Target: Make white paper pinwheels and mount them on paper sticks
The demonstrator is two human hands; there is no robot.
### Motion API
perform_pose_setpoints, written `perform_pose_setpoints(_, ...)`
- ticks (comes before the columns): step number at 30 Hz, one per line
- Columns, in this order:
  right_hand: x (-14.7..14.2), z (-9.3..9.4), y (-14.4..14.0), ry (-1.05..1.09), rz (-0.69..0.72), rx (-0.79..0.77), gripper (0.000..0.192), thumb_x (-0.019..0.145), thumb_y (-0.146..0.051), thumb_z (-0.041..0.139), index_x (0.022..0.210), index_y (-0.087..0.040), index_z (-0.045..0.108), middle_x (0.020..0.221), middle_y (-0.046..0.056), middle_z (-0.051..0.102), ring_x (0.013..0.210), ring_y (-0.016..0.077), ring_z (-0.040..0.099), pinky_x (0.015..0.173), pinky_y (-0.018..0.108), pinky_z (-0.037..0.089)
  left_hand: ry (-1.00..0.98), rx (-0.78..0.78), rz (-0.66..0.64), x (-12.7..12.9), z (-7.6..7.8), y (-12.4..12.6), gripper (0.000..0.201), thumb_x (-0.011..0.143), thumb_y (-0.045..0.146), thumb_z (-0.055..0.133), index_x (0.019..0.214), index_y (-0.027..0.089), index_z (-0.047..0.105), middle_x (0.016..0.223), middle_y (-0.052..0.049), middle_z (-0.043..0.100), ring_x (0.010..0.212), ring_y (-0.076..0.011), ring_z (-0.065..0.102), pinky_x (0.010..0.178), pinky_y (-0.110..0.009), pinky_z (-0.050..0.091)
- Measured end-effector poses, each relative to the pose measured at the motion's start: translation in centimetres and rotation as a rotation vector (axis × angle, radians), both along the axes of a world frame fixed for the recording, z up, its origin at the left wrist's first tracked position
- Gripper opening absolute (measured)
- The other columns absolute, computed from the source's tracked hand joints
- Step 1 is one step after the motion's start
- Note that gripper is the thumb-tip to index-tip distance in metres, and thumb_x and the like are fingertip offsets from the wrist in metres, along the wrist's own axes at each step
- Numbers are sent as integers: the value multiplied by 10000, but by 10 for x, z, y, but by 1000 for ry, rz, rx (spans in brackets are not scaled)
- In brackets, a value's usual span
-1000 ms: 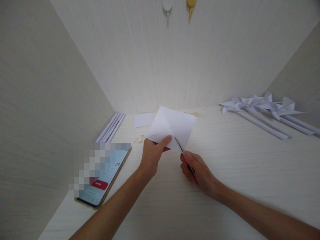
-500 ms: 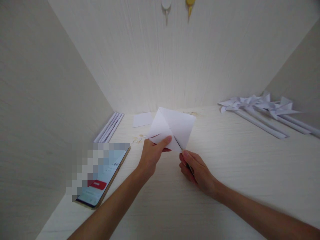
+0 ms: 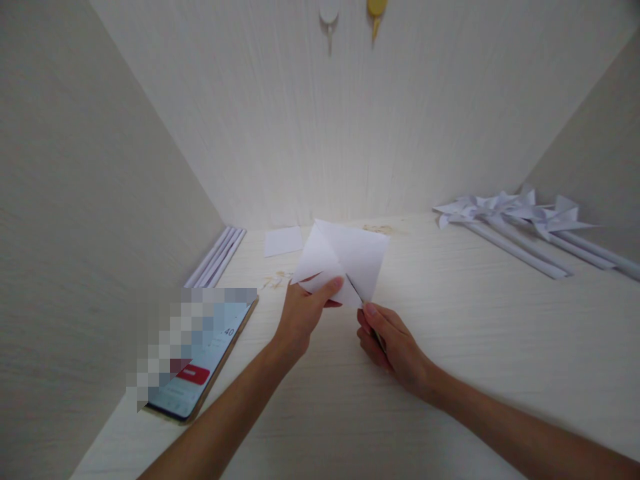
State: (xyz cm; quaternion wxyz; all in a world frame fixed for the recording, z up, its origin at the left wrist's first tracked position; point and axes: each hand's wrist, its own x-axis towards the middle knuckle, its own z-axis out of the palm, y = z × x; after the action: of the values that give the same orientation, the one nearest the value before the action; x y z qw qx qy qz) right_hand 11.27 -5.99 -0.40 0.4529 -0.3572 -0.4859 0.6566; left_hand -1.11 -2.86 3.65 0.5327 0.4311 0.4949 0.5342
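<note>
My left hand (image 3: 313, 300) pinches a white square of paper (image 3: 357, 253), thumb on top and fingers beneath. Creases run across the sheet, and a slit opens near its left corner. At the sheet's lower right corner, my right hand (image 3: 387, 337) is closed around a slim dark cutting tool (image 3: 380, 341), mostly hidden by the fingers. A thin dark line runs from that hand into the paper along a crease; whether it is blade or slit I cannot tell.
Several rolled paper sticks (image 3: 216, 257) lie at the left by a phone (image 3: 200, 363). Another paper square (image 3: 283, 241) rests near the back wall. Paper pinwheels (image 3: 515, 210) on sticks are piled at the right. White (image 3: 329, 12) and yellow hooks (image 3: 377, 8) hang on the wall.
The view has shifted slightly, so everything sits a little lower and further left. Both hands keep their hold, with the paper in nearly the same pose.
</note>
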Motion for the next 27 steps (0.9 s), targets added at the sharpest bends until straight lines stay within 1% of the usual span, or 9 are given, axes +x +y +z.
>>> perform_pose_setpoints(14, -1, 1, 1, 35, -14, -12, 402, 781, -524, 402, 560, -190, 365, 320, -107, 270, 278, 27, 170, 288, 178, 110, 21, 30, 17, 3, 0, -1, 212, 564, 240, 672, 747, 134, 659, 740, -43, 667, 648, -156, 598, 524, -248, 518)
perform_pose_setpoints(17, -1, 1, 2, 41, -18, -15, 405, 786, -524, 392, 559, -190, 365, 315, -107, 266, 275, 27, 168, 288, 179, 102, 20, 31, 4, 4, 0, -2, 207, 568, 233, 668, 748, 132, 659, 733, -43, 670, 635, -155, 599, 523, -251, 518)
perform_pose_setpoints(27, 0, -1, 1, 8, -26, 20, 411, 799, -513, 377, 552, -185, 377, 311, -102, 277, 276, 29, 174, 293, 181, 113, 23, 28, -5, 3, -1, -1, 226, 573, 236, 667, 776, 135, 660, 766, -47, 673, 659, -160, 606, 540, -257, 526)
